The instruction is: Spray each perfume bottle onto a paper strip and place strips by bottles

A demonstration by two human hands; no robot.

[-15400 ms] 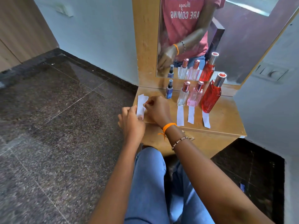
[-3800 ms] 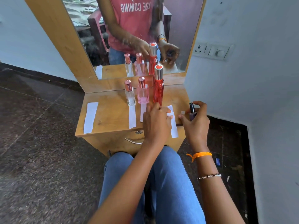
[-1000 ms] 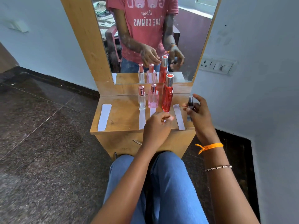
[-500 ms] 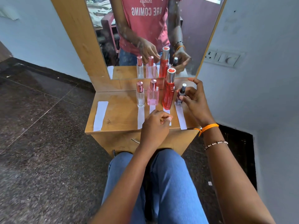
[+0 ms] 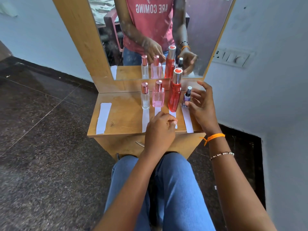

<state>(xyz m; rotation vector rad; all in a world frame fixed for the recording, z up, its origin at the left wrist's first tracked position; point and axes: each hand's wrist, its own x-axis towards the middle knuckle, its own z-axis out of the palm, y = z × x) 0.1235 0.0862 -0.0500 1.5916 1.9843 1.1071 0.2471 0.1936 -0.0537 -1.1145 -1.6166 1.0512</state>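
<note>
Four perfume bottles stand in a row on the small wooden table: a clear bottle, a pink bottle, a tall red bottle and a small blue bottle. A white paper strip lies in front of each, including the strip by the blue bottle. One spare strip lies alone at the table's left. My right hand hovers beside the blue bottle with fingers spread, its thumb tip at the bottle's base. My left hand rests loosely curled at the front edge, over the strips' near ends.
A mirror in a wooden frame rises behind the bottles and reflects them and a person. A switch plate sits on the right wall, close to the table. Dark stone floor lies to the left. My knees in jeans are just below the table.
My right hand has set the small blue bottle down at the right end of the row, behind its strip, and spread its fingers off it. My left hand has stayed at the front edge.
</note>
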